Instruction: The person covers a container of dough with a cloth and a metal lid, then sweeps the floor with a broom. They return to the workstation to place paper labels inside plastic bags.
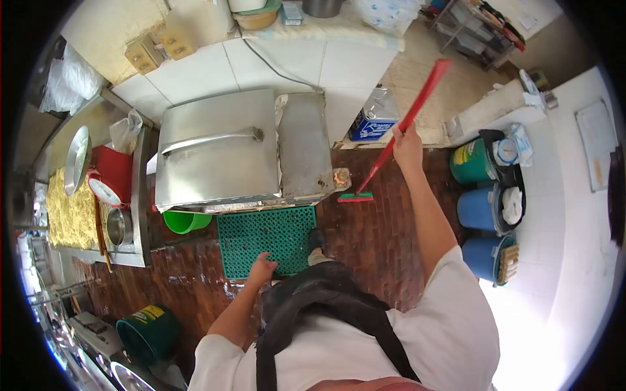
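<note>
Bent over a wet red-brick floor in a kitchen work area. Right hand closed round the shaft of a red-handled floor brush, arm stretched out, the brush head down on the bricks just beside the front corner of the stainless-steel cabinet. Left hand down on the near edge of a green lattice floor mat, fingers bent; cannot tell whether clamped on the edge or only pressing. Mat lying flat in front of the cabinet, a green tub just beside its far left corner, a shoe planted at its right side. By the look of it, floor scrubbing around the mat, with the mat edge now in hand. Next move calls for a firm hold on that edge, the shoe off the lattice, and the brush head clear of the cabinet corner
</note>
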Tool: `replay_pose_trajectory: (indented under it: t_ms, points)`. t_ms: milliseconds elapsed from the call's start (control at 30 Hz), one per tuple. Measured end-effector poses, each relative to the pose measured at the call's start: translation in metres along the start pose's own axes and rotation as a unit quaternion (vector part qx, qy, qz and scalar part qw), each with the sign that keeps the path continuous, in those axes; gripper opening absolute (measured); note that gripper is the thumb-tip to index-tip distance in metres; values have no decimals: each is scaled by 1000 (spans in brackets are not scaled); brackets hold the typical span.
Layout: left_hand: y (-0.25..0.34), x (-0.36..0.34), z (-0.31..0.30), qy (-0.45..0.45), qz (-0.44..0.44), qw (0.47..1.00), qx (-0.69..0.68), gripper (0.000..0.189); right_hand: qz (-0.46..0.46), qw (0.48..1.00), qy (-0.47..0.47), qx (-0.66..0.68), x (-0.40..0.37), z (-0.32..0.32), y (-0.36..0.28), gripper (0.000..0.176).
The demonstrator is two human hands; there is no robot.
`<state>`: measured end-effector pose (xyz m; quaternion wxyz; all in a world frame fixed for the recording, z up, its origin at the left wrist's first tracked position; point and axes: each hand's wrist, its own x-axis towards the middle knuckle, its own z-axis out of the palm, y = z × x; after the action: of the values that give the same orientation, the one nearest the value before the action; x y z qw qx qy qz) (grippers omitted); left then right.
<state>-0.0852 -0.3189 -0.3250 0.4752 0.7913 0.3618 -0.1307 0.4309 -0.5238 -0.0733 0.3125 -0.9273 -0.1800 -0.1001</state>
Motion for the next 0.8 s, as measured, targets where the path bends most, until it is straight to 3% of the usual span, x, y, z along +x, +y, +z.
replay_pose_trajectory:
  t_ms: [67, 167, 267, 367, 433, 467, 533, 567, 633, 733, 800]
  points:
    - [-6, -10, -12, 28, -70, 997, -26, 49, 10, 999, -31, -18, 41, 32, -3, 29]
    - [-6, -20, -13, 74, -79, 993, -40, 49, -9, 998, -57, -3, 84, 89, -2, 31]
    - [-29, -24, 12, 70, -110, 988, -85, 49, -81, 986, -146, 3, 112, 161, 36, 33]
    - [-15, -41, 22, 78, -97, 989, -79, 50, -34, 993, -108, -34, 133, 203, 47, 38]
    - [-18, -49, 30, 79, -110, 987, -83, 49, -88, 986, -132, -60, 156, 228, 68, 40]
    - [-35, -52, 42, 71, -132, 984, -98, 49, -68, 979, -187, -44, 169, 230, 72, 44]
    - [-76, -56, 67, 72, -138, 975, -158, 48, -33, 983, -182, -15, 164, 216, 54, 52]
    - [-57, -64, 51, 68, -127, 982, -123, 47, -36, 982, -184, 9, 164, 210, 49, 55]
    - [-50, -72, 44, 105, -131, 978, -120, 44, -208, 960, -142, -119, 181, 229, 86, 55]
    - [-70, -64, 39, 140, -138, 965, -174, 40, -103, 992, -69, -5, 118, 194, 30, 47]
    - [-75, -56, 29, 126, -179, 956, -198, 34, -145, 984, -82, 68, 59, 167, -17, 40]
